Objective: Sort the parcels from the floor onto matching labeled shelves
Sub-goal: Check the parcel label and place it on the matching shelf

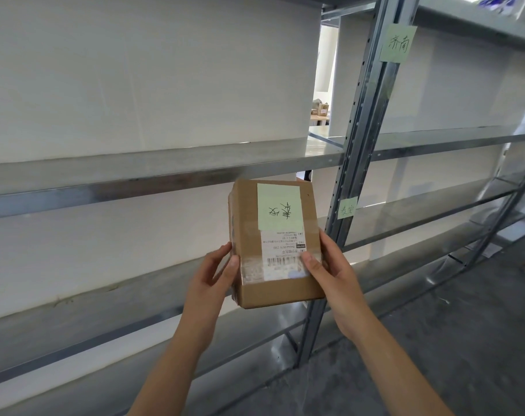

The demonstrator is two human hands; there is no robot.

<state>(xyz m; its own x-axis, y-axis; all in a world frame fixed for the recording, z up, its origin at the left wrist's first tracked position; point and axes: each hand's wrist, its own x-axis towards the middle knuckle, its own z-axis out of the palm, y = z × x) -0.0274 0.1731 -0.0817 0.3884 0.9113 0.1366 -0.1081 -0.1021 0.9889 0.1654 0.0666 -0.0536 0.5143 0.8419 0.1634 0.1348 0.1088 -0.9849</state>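
Observation:
A brown cardboard parcel (285,283) is held up in front of the metal shelving, its top bearing a pale green handwritten note (279,208) and a white barcode label. My left hand (216,274) grips its left side. My right hand (324,271) grips its right side, thumb on the barcode label. On the grey upright post (360,121) just right of the parcel, a small green label (346,208) is stuck at parcel height, and a larger green label (398,43) sits higher up.
Grey metal shelves (135,172) run left and right of the post at several heights, backed by white panels. A gap behind the post shows a room with boxes (322,108). Grey concrete floor (465,325) lies at lower right.

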